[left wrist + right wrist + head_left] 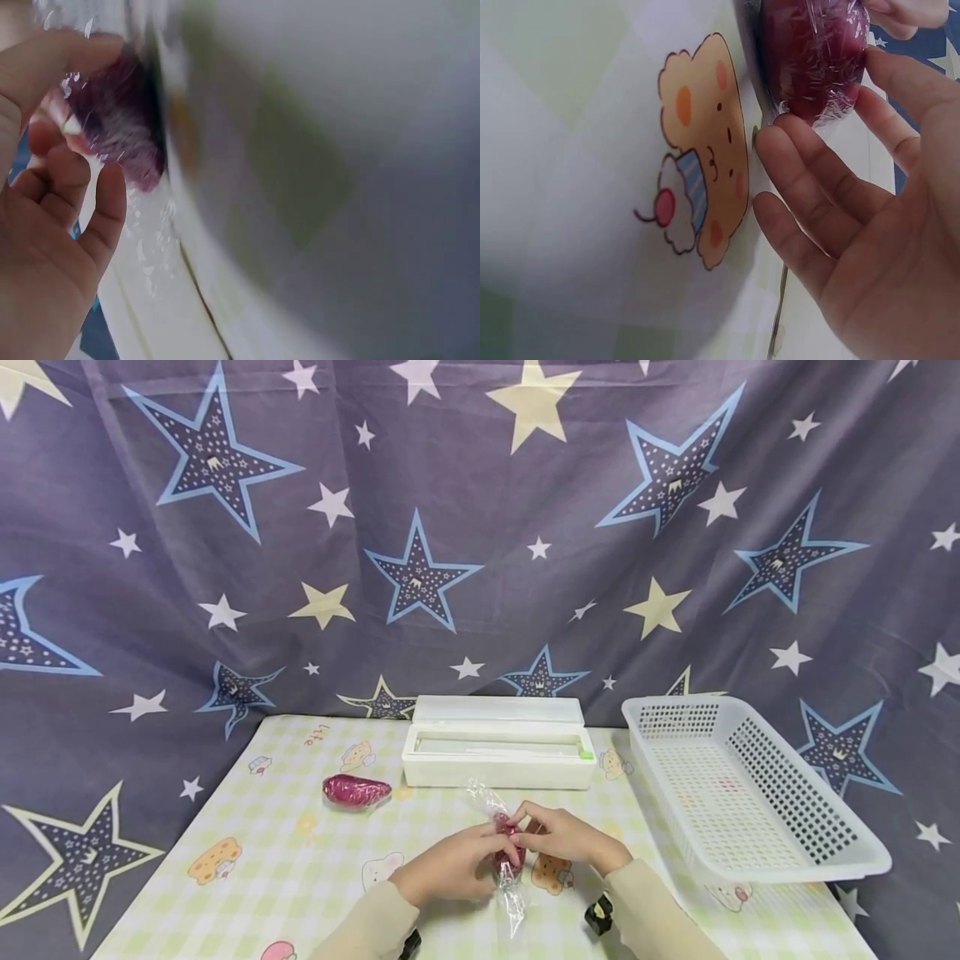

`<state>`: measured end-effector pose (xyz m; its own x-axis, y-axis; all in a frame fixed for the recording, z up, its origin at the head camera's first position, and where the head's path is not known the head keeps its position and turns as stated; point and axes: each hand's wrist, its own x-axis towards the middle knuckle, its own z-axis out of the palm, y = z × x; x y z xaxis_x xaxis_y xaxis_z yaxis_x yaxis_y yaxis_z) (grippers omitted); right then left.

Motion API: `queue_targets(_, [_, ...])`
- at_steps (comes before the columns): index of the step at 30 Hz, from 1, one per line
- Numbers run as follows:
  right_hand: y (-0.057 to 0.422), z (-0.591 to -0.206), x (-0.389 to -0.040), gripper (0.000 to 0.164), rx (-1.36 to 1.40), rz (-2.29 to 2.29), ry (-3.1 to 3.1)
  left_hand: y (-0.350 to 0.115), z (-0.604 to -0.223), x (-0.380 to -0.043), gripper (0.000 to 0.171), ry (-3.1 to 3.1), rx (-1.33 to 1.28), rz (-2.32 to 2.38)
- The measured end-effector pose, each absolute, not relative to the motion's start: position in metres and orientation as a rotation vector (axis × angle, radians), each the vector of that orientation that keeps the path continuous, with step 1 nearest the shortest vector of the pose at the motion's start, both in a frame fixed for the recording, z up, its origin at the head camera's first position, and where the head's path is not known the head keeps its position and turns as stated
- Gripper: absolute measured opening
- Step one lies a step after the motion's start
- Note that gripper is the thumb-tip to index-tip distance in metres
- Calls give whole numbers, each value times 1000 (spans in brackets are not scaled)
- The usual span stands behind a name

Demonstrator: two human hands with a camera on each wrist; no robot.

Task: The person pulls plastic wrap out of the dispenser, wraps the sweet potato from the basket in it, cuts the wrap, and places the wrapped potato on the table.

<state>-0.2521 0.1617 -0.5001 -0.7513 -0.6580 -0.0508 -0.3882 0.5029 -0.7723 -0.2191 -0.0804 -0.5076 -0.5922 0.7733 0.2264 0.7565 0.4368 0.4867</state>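
A purple-red sweet potato point(512, 853) wrapped in clear film stands upright-wise between both hands on the table. Loose film point(513, 906) sticks out at its near and far ends. My left hand point(459, 862) holds it from the left, and in the left wrist view thumb and fingers lie round the wrapped sweet potato point(120, 112). From the other side my right hand point(562, 837) grips it with its fingertips, seen against the film-covered sweet potato point(814, 56) in the right wrist view. Another film-wrapped sweet potato point(356, 791) lies apart at the left.
Behind the hands sits a white cling film box point(498, 772) with its lid raised and a green piece at its right end. A white perforated basket point(780, 870) stands at the right. The checked tablecloth point(262, 827) meets a star-patterned curtain point(480, 485) at the back.
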Motion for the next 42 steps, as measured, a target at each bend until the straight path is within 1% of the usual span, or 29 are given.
queue_targets(5, [163, -501, -253, 21, -860, -1092, 2427, -72, -513, -214, 54, 2799, 1394, 711])
queue_targets(13, [162, -501, -254, 22, -881, -1094, 2419, -64, -516, -212, 54, 2911, 1534, 639])
queue_targets(18, [162, -501, -255, 19, -888, -1101, 2400, -65, -517, -212, 37, 2892, 1588, 713])
queue_targets(21, [162, -501, -254, 20, -890, -1100, 2397, -66, -516, -213, 26, 2854, 1533, 822])
queue_targets(24, [162, -501, -254, 20, -885, -1108, 2399, -69, -515, -216, 21, 2804, 1417, 913])
queue_targets(30, [161, -501, -254, 19, -873, -1136, 2379, -76, -515, -225, 20, 2689, 1260, 1037])
queue_targets(39, [161, -503, -255, 17, -864, -1144, 2387, -81, -515, -237, 20, 2569, 1186, 1135])
queue_targets(42, [162, -504, -255, 17, -870, -1154, 2386, -80, -516, -239, 18, 2546, 1162, 1150])
